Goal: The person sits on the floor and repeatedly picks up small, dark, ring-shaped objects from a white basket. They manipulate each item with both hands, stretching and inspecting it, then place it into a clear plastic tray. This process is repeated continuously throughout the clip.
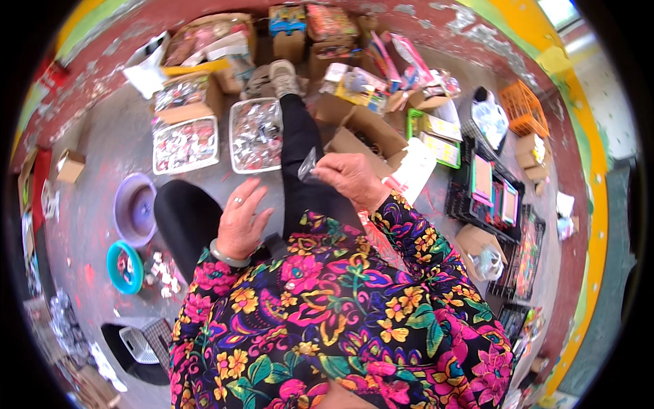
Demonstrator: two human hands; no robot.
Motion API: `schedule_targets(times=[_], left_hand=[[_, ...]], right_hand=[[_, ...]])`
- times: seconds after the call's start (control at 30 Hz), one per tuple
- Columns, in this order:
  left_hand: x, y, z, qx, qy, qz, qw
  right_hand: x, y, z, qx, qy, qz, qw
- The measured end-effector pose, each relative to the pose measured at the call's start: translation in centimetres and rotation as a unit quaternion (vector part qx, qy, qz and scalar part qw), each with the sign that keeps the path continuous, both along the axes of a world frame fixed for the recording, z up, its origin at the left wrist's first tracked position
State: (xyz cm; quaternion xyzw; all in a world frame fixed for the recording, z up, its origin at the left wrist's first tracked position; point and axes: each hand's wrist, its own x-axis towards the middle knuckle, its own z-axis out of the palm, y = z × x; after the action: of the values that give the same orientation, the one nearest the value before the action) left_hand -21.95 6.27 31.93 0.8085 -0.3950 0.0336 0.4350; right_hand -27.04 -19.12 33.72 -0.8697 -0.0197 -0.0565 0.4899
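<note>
My right hand (351,178) pinches a small clear bag (308,165) at its fingertips. My left hand (242,219) waits nearby, fingers spread.

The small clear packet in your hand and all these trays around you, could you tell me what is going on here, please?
A person in a flowered top sits on the floor, one leg stretched out. The right hand pinches a small clear packet above the leg; the left hand is open, resting on the raised knee. Ahead lie two clear trays of small wrapped pieces, with cardboard boxes and a purple basin around.
</note>
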Motion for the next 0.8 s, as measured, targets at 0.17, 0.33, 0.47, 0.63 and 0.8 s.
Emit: schedule_targets(times=[0.17, 0.33, 0.47, 0.63, 0.8], left_hand=[[0.0, 0.3, 2.0, -0.034, 0.172, -0.013, 0.984], [0.4, 0.9, 0.7, -0.007, 0.223, -0.066, 0.973], [0.4, 0.9, -1.6, -0.008, 0.22, -0.061, 0.974], [0.6, 1.1, -3.8, -0.079, 0.279, -0.03, 0.957], [0.4, 1.1, -4.5, -0.098, 0.34, -0.063, 0.933]], right_hand=[[2.4, 4.5, 1.1, -0.062, 0.009, 0.244, 0.968], [3.1, 5.9, 2.2, -0.13, 0.047, 0.304, 0.943], [3.1, 6.2, 2.1, -0.087, 0.046, 0.282, 0.954], [2.0, 6.1, 1.7, -0.016, 0.106, 0.166, 0.98], [1.4, 7.2, 0.1, -0.119, -0.034, 0.166, 0.978]])
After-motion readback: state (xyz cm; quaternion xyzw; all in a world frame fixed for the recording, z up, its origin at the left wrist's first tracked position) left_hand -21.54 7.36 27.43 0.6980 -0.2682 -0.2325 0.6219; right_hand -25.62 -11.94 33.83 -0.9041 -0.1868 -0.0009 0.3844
